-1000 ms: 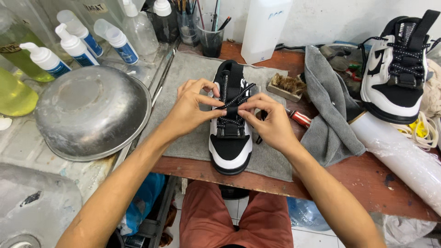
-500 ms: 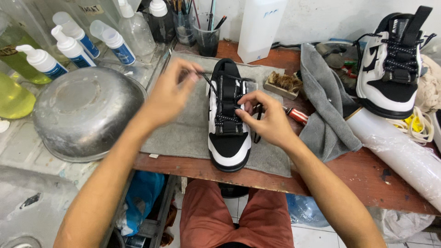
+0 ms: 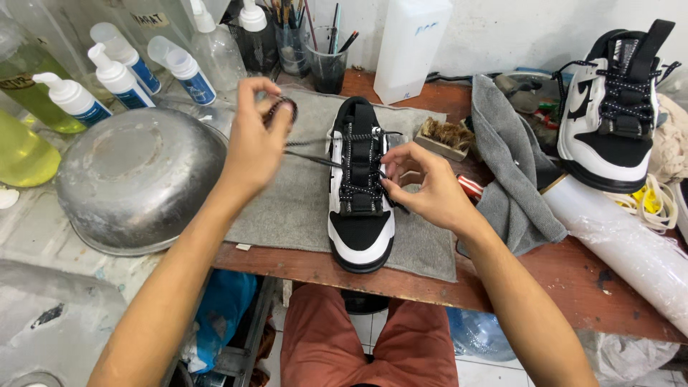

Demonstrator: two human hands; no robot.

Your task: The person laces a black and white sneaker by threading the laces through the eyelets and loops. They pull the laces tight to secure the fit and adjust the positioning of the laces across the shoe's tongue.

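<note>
Since half a second ago the left hand has drawn the lace out leftward, pinching it; the right hand pinches the eyelets. Lacing the shoe near the table's front edge; threading seems next.

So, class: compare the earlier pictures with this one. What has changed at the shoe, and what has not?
The left hand has drawn away from the shoe, up and to the left, pulling the dark lace out to that side between its fingers. The right hand has stayed on the laces at the shoe's right edge. Shoe, grey mat and metal bowl have not moved.
</note>
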